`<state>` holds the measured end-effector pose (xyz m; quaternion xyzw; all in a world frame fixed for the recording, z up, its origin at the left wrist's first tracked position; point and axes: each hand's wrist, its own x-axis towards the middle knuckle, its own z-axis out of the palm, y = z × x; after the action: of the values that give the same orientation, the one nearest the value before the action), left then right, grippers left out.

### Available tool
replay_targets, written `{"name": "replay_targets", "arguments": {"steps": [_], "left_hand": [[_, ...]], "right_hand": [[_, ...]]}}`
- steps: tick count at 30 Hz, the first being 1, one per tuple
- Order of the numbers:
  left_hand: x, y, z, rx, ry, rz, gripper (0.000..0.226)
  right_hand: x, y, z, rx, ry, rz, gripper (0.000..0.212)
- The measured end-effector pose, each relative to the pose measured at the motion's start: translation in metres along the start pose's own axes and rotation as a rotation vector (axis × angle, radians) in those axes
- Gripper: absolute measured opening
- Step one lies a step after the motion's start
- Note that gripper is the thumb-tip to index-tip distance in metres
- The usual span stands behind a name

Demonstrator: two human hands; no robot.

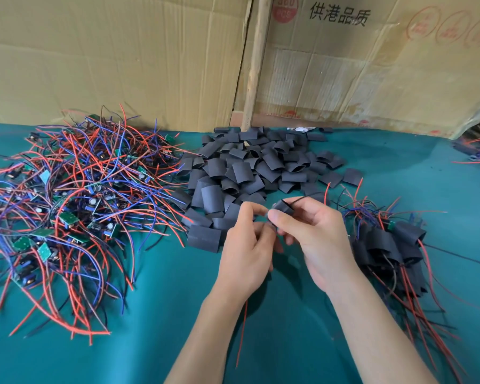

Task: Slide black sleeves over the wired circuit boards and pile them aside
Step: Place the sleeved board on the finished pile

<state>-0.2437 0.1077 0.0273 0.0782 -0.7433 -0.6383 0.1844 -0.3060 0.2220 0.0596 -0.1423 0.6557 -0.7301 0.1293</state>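
Black sleeve [283,207] held above the surface [155,314], between both hands, in front of the loose sleeve pile [250,173]. Right hand [320,239]: grip clamped on the sleeve, thumb and fingers curled round it; a black wire runs out of its top. Left hand [247,253]: fingertips pinched at the sleeve's left end; a red wire [243,322] hangs below the left wrist. Sleeved boards [391,245] piled just right of the right hand. Unsleeved wired circuit boards [67,206] heaped at far left. Cardboard panels [122,51] stand behind.
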Motion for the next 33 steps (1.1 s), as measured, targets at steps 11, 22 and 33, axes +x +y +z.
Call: {"name": "replay_targets", "arguments": {"steps": [11, 22, 33], "left_hand": [[0.002, 0.006, -0.012, -0.309, -0.076, -0.13, 0.022], [0.003, 0.005, -0.015, -0.435, -0.054, -0.106, 0.017], [0.003, 0.003, -0.012, -0.387, 0.069, -0.088, 0.026]], "right_hand": [[0.006, -0.006, -0.012, 0.255, 0.237, -0.024, 0.014], [0.006, -0.004, -0.013, 0.188, 0.145, -0.015, 0.014], [0.006, 0.002, -0.014, 0.034, 0.021, 0.034, 0.008]]}}
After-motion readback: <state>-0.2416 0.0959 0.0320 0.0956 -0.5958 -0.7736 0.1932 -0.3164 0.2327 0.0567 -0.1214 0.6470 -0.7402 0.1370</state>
